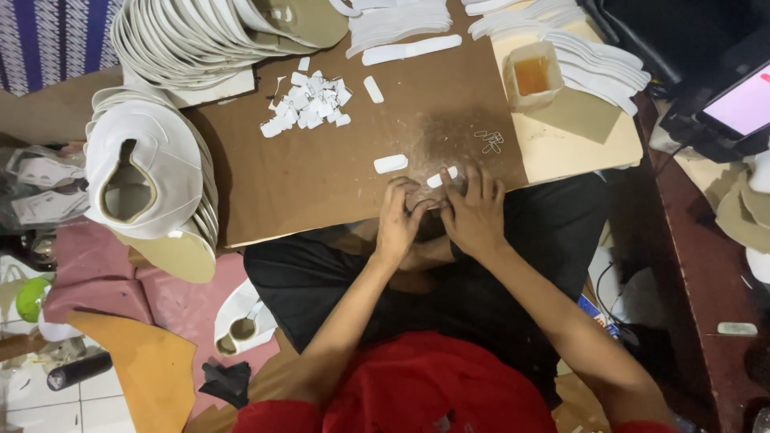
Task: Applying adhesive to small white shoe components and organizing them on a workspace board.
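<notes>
Your hands meet at the near edge of the brown board (337, 176).
Your left hand (399, 220) and right hand (475, 215) pinch a small white strip (442, 177) together, fingers curled.

- A small shoemaking workshop, worked on a brown cardboard sheet (321, 168).
- Left of the sheet: stacked white shoe uppers (148, 172).
- On it: a heap of small white cut pieces (309, 104).
- At its right edge: a cup of amber glue (532, 74).

Bare board (321, 172) ahead; scrap pile (309, 104), cup (532, 76) beyond
</notes>
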